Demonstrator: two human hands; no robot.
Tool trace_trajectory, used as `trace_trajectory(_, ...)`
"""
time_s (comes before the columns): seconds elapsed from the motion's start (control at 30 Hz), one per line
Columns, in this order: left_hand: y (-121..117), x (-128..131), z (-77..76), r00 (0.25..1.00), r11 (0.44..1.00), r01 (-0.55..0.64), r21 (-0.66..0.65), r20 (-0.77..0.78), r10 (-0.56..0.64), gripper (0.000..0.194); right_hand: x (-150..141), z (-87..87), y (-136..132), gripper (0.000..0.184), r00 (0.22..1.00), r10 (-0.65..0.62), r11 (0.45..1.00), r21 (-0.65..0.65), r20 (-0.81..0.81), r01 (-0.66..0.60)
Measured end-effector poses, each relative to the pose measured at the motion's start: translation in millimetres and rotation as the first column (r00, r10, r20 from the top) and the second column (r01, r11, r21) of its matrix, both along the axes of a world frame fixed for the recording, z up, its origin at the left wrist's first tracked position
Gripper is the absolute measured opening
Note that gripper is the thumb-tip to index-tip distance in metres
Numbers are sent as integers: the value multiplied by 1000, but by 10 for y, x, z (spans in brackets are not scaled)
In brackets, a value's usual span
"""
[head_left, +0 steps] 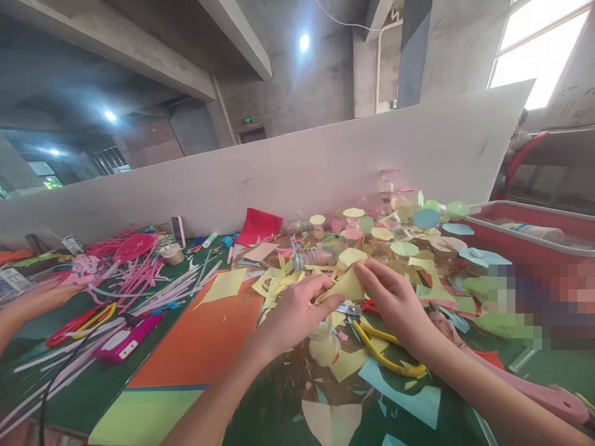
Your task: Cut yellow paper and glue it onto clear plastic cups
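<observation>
Between both hands is a folded piece of pale yellow paper [348, 286], held above the cluttered table. My left hand [297, 310] pinches its left end between thumb and fingers. At the upper right edge, the fingertips of my right hand [390, 294] close on the same paper. Just below lie scissors with yellow handles [393, 367], their blades partly covered by the hands and paper. A bit of red handle [369, 306] shows beside them. Near my left wrist stands a small clear plastic cup [324, 350]. Yellow paper scraps [274, 282] are heaped behind my left hand.
Orange sheets [195, 341] lie left of me. Further left, another person's hand [56, 294] is near pink strips [134, 266] and a magenta device [127, 337]. Several cups topped with paper discs [404, 249] crowd the back right, beside a red bin [534, 232]. A white partition [302, 167] stands behind.
</observation>
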State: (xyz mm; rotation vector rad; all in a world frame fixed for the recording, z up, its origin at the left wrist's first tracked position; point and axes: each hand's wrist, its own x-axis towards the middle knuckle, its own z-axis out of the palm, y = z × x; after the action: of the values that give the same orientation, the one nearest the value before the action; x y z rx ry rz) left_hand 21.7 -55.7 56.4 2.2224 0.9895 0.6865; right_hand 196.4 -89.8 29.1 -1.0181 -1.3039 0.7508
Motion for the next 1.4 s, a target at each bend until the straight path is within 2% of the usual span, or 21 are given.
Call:
trace_trajectory(0.3, 27, -23, 15, 996, 988, 77, -135, 50, -71, 25, 2, 13, 38, 35, 999, 15, 998, -56, -47, -18)
trace_trajectory(0.43, 31, -22, 7, 989, 978, 86, -190, 138, -60, 25, 20, 35, 33, 37, 1000, 15, 998, -54, -20, -16)
trace_trajectory(0.57, 28, -22, 2, 972, 978, 97, -187, 230, -52, 26, 23, 67, 20, 30, 986, 168, 982, -90, -1, -167)
trace_trajectory(0.67, 23, -19, 1, 963, 978, 105, -179, 263, -55, 26, 3, 47, 19, 31, 949, 315, 939, -148, 6, -311)
trace_trajectory(0.73, 16, -16, 3, 958, 976, 118, -181, 279, -64, 26, -9, 17, 23, 31, 929, 369, 917, -164, 8, -363)
trace_trajectory(0.9, -3, -20, 24, 952, 972, 144, -183, 295, -85, 25, 4, -23, 32, 33, 942, 331, 937, -140, 64, -320)
trace_trajectory(1.03, 4, -31, 39, 954, 971, 147, -190, 288, -88, 24, 45, 43, 10, 36, 943, 316, 941, -164, 109, -297)
trace_trajectory(1.27, 75, -72, 19, 958, 972, 136, -194, 276, -78, 22, 138, 156, -44, 43, 891, 412, 903, -218, 192, -370)
trace_trajectory(1.4, 82, -75, 23, 960, 973, 133, -187, 268, -80, 22, 143, 136, -19, 43, 892, 383, 919, -194, 242, -342)
